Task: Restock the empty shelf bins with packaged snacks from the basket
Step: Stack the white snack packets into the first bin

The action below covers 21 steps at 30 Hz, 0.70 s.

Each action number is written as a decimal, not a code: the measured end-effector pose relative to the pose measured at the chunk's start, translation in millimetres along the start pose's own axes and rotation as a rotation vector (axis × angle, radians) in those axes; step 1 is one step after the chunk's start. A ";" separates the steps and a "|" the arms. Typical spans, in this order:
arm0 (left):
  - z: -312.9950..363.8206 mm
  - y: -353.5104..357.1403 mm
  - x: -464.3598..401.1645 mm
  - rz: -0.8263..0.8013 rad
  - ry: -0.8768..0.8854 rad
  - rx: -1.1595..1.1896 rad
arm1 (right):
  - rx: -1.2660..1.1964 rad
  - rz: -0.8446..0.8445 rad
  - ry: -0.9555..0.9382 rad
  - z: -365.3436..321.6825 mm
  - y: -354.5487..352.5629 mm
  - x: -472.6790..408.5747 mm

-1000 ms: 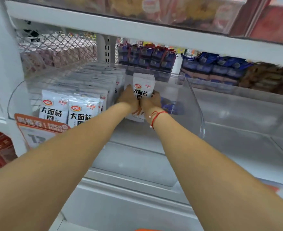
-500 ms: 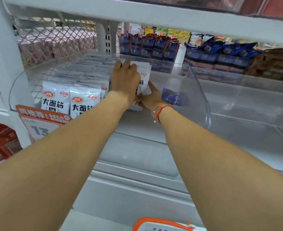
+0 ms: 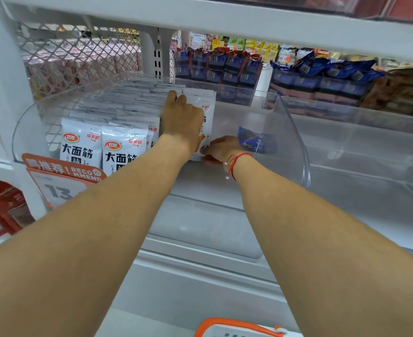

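Note:
A clear plastic shelf bin (image 3: 295,132) holds rows of white snack packets (image 3: 125,149) with black lettering along its left side. A stack of the same white packets (image 3: 206,110) stands upright in the bin's middle. My left hand (image 3: 181,120) lies over the stack's top and front, fingers curled over its upper edge. My right hand (image 3: 221,148), with a red string on the wrist, pinches the stack's lower edge. At the bottom edge, the orange rim of the basket (image 3: 227,323) shows.
An orange price sign (image 3: 62,176) hangs at the bin's front left. Blue snack packs (image 3: 225,66) fill bins behind. A second clear bin (image 3: 371,147) stands to the right. A white shelf (image 3: 200,23) runs overhead and a mesh panel (image 3: 79,49) closes the back left.
My left hand has moved from beside the stack's lower part up over its top and front. My right hand stays at the bottom edge. The camera has tilted down, bringing the basket rim into view.

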<state>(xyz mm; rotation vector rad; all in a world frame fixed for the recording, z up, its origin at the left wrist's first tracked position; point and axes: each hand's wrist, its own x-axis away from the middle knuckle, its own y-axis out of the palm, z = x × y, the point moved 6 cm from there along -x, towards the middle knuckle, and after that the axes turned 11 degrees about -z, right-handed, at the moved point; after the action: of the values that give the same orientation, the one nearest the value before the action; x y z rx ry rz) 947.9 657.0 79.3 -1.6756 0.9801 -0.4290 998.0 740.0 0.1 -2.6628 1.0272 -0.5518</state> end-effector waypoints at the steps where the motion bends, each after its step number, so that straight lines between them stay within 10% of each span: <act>1: 1.6 0.7 -0.9 -0.006 -0.002 -0.022 | 0.019 -0.018 -0.002 -1.1 3.0 -0.2; 13: 5.7 11.7 -6.9 -0.059 0.009 -0.062 | 0.134 -0.071 -0.052 -6.0 6.1 -2.9; 21: 7.0 4.4 12.4 -0.262 0.113 -0.279 | 0.807 -0.228 0.056 -29.9 14.4 60.0</act>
<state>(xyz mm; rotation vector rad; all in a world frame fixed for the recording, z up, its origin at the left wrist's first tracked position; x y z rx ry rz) 958.4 651.3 70.4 -2.0630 0.9381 -0.5864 1017.7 686.1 37.8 -2.0398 0.3716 -0.8649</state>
